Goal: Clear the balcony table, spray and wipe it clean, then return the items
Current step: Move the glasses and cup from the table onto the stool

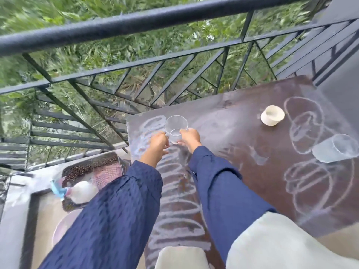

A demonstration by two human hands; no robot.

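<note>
The left hand and right hand gripped a clear glass from either side, fingers curled round it, over the table's far left corner. It looked empty, though blur left doubt. A white cup and second glass sat well apart, rightward.

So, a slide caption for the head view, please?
The left hand and right hand hold a clear glass at the streaked balcony table.

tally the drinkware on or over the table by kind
clear glasses: 2, the held glass gripped between left hand and right hand, and the right-side glass
white cup: 1
total: 3
</note>
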